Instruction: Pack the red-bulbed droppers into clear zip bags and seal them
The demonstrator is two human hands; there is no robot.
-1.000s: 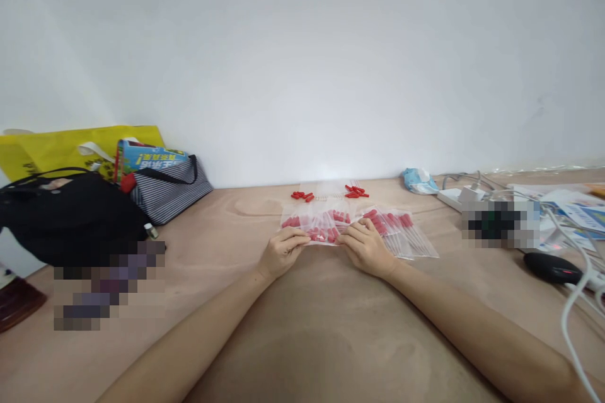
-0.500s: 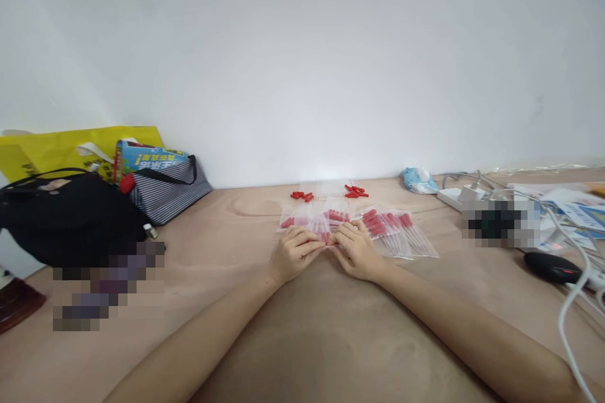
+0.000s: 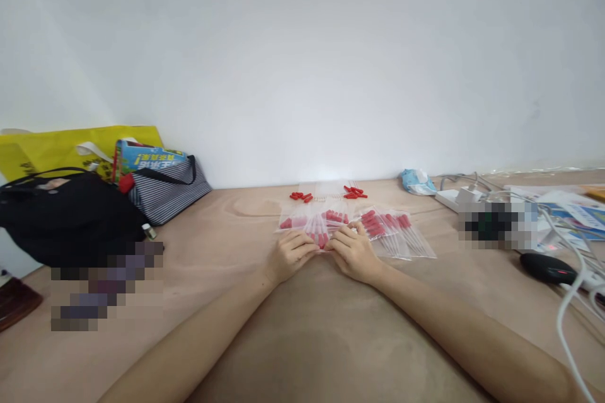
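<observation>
My left hand (image 3: 293, 254) and my right hand (image 3: 353, 254) pinch the near edge of a clear plastic bag (image 3: 318, 238) holding red-tipped sticks, one hand at each side. Behind it lie more clear bags with red-tipped pieces (image 3: 336, 216). To the right, beside my right hand, are overlapping bags of red-headed sticks (image 3: 373, 224). Two small groups of loose red pieces, a left one (image 3: 300, 196) and a right one (image 3: 355, 192), rest farther back, with pale sticks between them.
A black bag (image 3: 70, 220), a striped bag (image 3: 170, 189) and a yellow bag (image 3: 51, 151) stand at the left. At the right are a blue packet (image 3: 418, 181), a power strip (image 3: 449, 199), cables, papers and a black device (image 3: 548, 268).
My hands have moved slightly apart, and more of the bag with its red tips shows between them. The view has shifted slightly.
</observation>
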